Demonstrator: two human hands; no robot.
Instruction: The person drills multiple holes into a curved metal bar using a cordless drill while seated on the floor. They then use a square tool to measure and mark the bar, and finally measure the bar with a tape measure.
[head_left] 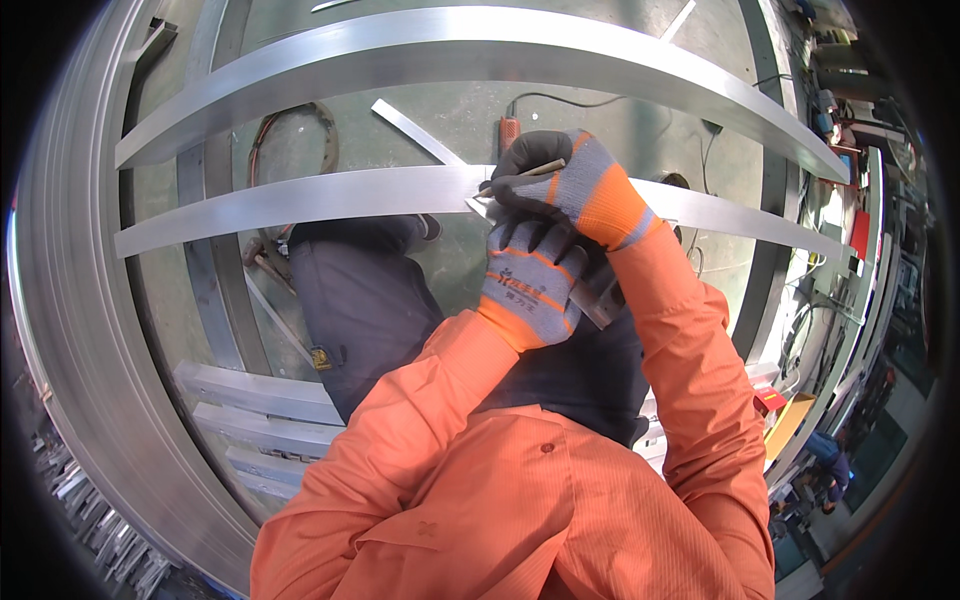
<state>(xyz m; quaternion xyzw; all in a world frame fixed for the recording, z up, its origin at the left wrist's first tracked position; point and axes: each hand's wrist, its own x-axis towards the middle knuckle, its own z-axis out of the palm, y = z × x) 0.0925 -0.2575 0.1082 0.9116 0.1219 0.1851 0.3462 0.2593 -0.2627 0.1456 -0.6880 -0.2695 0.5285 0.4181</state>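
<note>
In the head view, both my hands wear grey and orange gloves with dark fingers. My right hand [565, 185] is closed round a thin pencil [545, 169], its tip angled down to the left over a long silvery metal bar [340, 202]. Just below it, my left hand [530, 280] is wrapped round a metal set square [598, 304]. One end of the square shows by the bar's near edge; the other sticks out right of my palm. My gloves cover its middle.
A second metal bar [460, 50] runs parallel farther away. Dark steel rails [205, 260] support the bars at left and right. On the floor are a red-handled corded tool [509, 133], a loose metal strip [415, 130] and a hammer [265, 258]. Shorter profiles [265, 395] are stacked at left.
</note>
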